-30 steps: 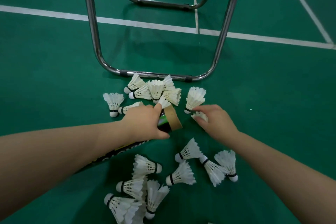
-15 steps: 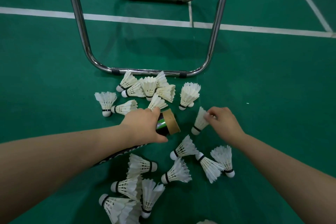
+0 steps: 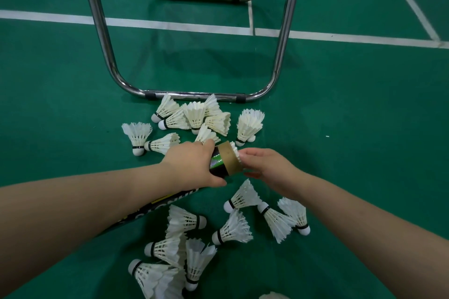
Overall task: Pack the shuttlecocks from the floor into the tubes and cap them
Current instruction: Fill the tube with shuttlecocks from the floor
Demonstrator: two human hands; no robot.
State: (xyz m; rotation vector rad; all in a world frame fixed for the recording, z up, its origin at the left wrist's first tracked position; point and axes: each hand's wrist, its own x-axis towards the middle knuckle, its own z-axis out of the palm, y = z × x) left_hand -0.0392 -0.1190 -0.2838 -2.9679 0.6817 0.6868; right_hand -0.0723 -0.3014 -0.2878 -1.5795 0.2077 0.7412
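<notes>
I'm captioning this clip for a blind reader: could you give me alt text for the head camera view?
A person's right hand pushes a shuttlecock into the open end of a tube that the left hand grips. White shuttlecocks lie scattered on the green court floor, before a metal chair frame.

Green court floor (image 3: pixel 340 128) with white lines (image 3: pixel 170 24), white-feathered shuttlecocks (image 3: pixel 250 124) banded black at twelve and six o'clock, black tube (image 3: pixel 218 162) with tan rim, yellow lettering, chrome chair frame (image 3: pixel 102 31).
</notes>
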